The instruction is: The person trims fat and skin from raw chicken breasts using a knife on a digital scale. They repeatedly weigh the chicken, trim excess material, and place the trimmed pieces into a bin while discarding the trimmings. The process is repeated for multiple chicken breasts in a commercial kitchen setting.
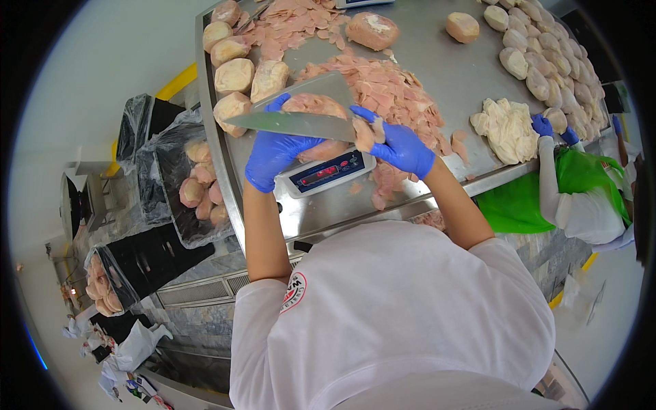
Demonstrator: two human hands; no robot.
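- 8 o'clock from the scale: one plastic-lined crate (171, 198) of meat lumps.
- 10 o'clock: six pale lumps (234, 75) along the edge of the worktop (444, 75).
- Left hand (277, 154): forearm rising from 7 o'clock, fingers curled around one meat lump (311, 106) over one scale (328, 176); contact with its pan cannot be told.
- One knife (294, 124) crosses the lump, tip toward 9.
- 12 and 2 o'clock: two heaps of slices (389, 89).
- Right hand (403, 147): forearm from 4 o'clock, gripping the knife's handle end, pinkish pieces at its fingertips.
- 3 o'clock, farther off: one cream-coloured pile (506, 130).
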